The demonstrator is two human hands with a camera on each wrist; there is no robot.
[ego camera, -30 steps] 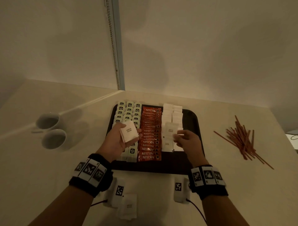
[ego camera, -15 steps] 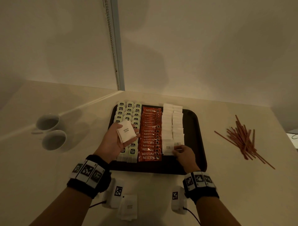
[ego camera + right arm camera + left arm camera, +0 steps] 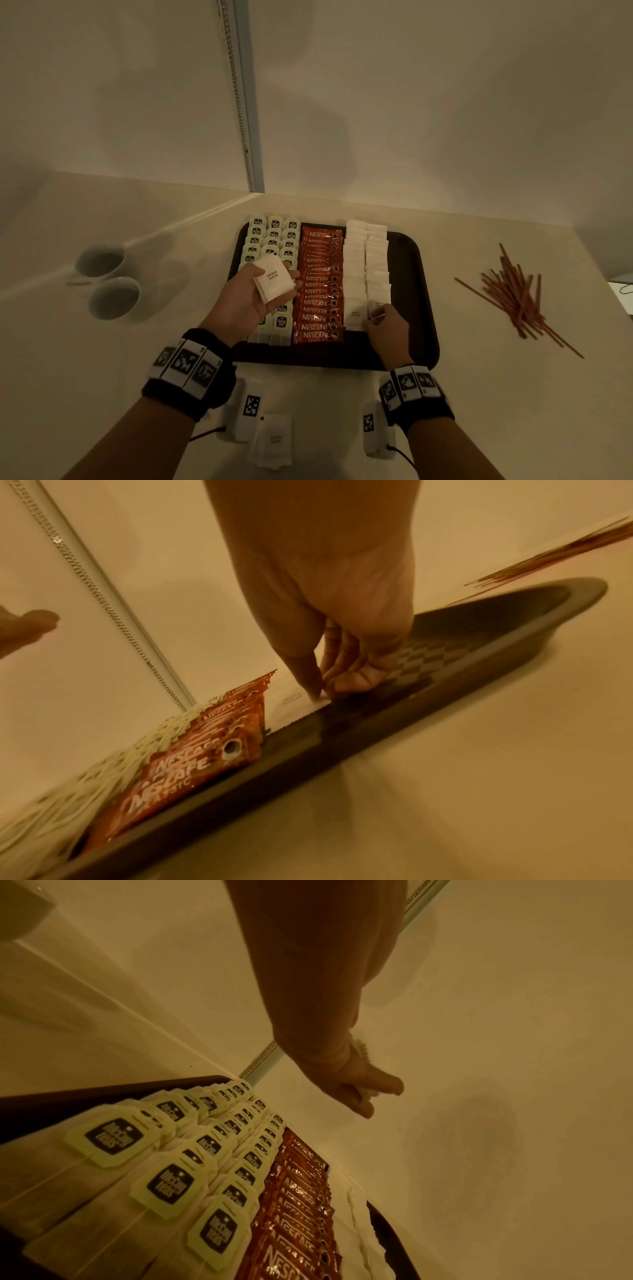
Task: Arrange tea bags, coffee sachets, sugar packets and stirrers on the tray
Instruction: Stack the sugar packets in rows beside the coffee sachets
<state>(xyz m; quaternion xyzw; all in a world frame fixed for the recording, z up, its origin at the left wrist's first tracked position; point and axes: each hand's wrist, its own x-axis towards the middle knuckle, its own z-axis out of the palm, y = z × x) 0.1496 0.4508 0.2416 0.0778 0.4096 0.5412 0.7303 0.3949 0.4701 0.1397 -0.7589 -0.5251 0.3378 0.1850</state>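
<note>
We hold a small stack of white sugar packets in our left hand, fingers and thumb curled round its edges, raised over the rows of tea bags at the left of the dark tray. Our right hand is down at the near end of the sugar rows, thumb and curled fingertips pinching the packet being set there; from the right wrist view it touches the row, just beside the red coffee sachets.

We judge these packets to be very light, flat paper envelopes with loose grains inside: limp rather than stiff, easy to bend, and likely to slide over one another. A pinch on the serrated short edge or a corner should be enough; squeezing the middle would only shift the sugar and make the packet bulge so it sits unevenly in the overlapping row. The stack in our left hand probably fans out or slips if the grip loosens, so holding it by both long edges seems wise.

One more packet lies on the worktop in front of the tray. The stirrers lie in a loose pile on the worktop, well apart to the right of the tray. They look thin and light, and we expect them to roll and scatter, so they are best gathered as a bundle near the middle.
</note>
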